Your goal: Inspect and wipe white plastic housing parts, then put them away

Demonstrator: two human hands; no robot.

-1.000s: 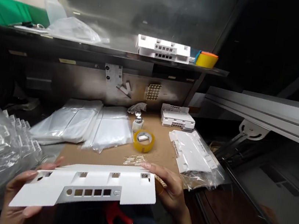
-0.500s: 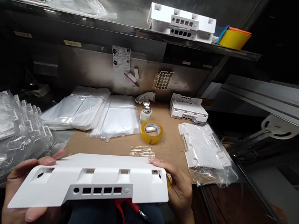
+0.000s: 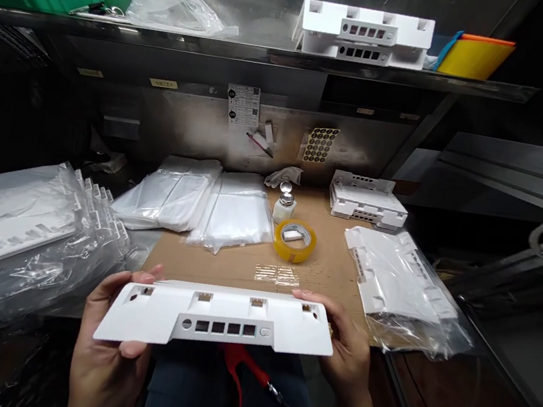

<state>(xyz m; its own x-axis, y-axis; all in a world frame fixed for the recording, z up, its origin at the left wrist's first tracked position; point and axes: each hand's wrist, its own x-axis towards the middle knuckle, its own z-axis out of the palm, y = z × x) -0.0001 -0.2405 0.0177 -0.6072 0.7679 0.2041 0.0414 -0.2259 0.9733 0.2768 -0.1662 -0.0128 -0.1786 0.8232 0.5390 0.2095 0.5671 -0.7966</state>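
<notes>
A white plastic casing point(image 3: 229, 307) with a row of port cutouts along its edge is held up in front of me, above the near edge of the work surface. My left hand point(image 3: 106, 355) grips its left end, thumb below and fingers on top. At the other end, my right hand point(image 3: 345, 348) is closed around the casing from behind, with fingertips on the upper edge. Below it, a red tool point(image 3: 241, 368) with a metal tip lies on my lap, partly hidden by the casing.
Bagged casings point(image 3: 19, 235) are stacked at left, beside clear plastic bags point(image 3: 240, 209). A yellow tape roll point(image 3: 312, 246) and a pump bottle point(image 3: 284, 211) stand mid-table. More casings point(image 3: 370, 204) and a bagged one point(image 3: 387, 274) lie at right. Overhead runs a metal shelf point(image 3: 252, 52).
The casing, held in both hands, has gone from tilted to nearly level. My left hand has come up and to the right in view. The whole scene has shifted right as my head turned.
</notes>
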